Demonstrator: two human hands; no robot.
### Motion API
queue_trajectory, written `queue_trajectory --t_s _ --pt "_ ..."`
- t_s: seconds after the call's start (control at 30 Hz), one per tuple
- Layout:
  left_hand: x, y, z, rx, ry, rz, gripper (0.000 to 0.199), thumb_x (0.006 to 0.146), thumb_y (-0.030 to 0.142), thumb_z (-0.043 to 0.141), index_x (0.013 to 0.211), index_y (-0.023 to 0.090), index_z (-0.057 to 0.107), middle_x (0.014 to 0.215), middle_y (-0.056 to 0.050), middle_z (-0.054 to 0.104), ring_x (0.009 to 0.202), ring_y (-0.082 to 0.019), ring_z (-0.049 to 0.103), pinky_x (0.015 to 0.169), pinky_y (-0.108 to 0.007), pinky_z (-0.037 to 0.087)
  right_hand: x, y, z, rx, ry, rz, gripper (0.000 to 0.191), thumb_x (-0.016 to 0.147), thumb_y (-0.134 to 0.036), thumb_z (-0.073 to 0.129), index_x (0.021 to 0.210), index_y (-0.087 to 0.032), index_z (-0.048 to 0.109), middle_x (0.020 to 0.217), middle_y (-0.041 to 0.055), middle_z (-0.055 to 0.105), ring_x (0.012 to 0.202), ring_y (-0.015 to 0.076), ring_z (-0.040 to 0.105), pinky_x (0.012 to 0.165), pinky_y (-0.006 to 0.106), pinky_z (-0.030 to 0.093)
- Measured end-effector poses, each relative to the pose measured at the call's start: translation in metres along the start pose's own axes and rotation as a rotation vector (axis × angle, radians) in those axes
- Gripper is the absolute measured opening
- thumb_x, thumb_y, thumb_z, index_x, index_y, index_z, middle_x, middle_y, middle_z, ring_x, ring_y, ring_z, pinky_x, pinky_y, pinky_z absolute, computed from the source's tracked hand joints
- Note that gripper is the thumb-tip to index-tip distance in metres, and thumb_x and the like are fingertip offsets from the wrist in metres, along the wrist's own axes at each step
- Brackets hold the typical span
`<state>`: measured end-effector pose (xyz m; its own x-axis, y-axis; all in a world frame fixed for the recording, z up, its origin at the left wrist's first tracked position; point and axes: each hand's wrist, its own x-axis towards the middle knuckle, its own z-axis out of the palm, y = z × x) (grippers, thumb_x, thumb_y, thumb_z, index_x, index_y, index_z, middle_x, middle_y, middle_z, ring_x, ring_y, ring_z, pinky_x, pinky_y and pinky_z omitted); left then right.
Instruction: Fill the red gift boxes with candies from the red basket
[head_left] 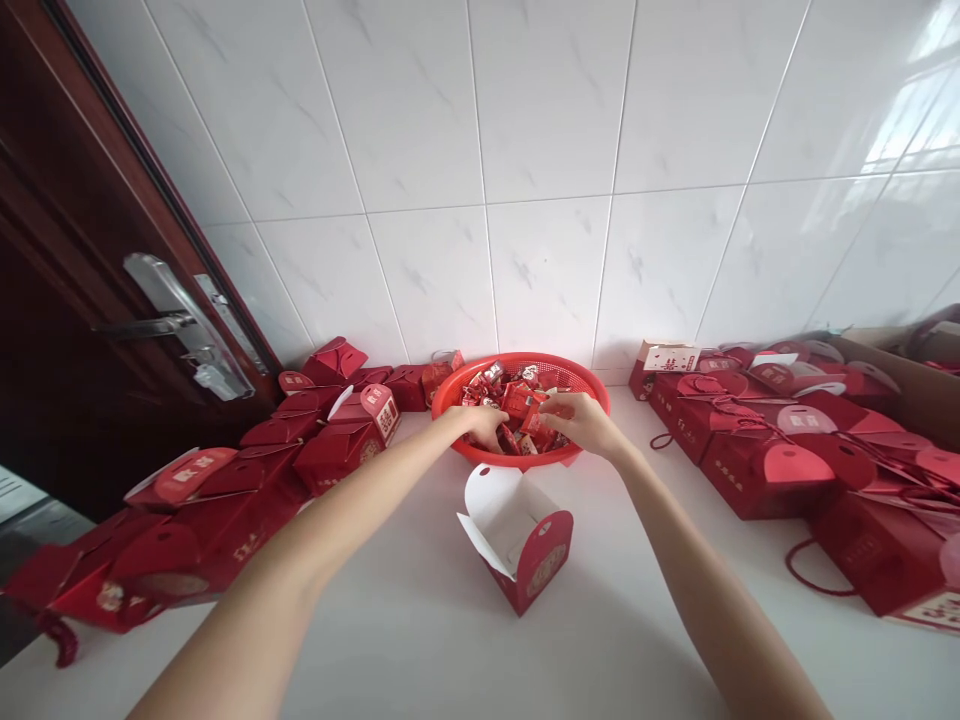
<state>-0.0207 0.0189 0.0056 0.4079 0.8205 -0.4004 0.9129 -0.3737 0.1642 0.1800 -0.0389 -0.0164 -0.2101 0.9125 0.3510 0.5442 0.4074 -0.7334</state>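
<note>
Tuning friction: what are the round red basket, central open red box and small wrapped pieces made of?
Round red basket: likely plastic, mildly glossy; perforated wall, smooth rim.
Open red box: probably thin card, matte white inside; cut flaps, sharp folds.
Small wrapped pieces: shiny foil or plastic film, judging by glints.

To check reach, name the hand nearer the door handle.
Left. The left hand is right of the door handle, at the red basket; the right hand is farther right.

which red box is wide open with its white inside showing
The lone box on the table, just this side of the red basket. Its flaps stand spread, while the boxes at left and those at right look mostly folded shut.
</note>
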Motion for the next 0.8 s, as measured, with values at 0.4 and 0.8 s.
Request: queue_trajectory --t_s 0.4,0.8 --pt "0.006 0.012 0.006 0.149 -0.013 0.037 0.049 0.056 0.008 0.069 0.104 0.019 0.072 0.100 -0.014 0.073 0.093 -0.035 0.070 0.075 -0.036 0.053 -0.001 -0.001 0.009 -0.188 -0.025 0.143 0.008 0.083 -0.029 0.067 0.086 -0.027 0.074 0.089 -0.0001 0.076 0.079 0.0194 0.069 0.064 0.027 0.045" --pt "0.005 0.006 0.008 0.036 -0.055 0.067 0.034 0.054 0.010 0.068 0.087 0.019 0.072 0.089 -0.009 0.075 0.083 -0.031 0.071 0.069 -0.034 0.054 -0.002 -0.006 0.007 -0.230 -0.034 0.164 0.011 0.084 -0.029 0.066 0.091 -0.027 0.075 0.092 -0.0005 0.076 0.084 0.0192 0.070 0.065 0.026 0.046"
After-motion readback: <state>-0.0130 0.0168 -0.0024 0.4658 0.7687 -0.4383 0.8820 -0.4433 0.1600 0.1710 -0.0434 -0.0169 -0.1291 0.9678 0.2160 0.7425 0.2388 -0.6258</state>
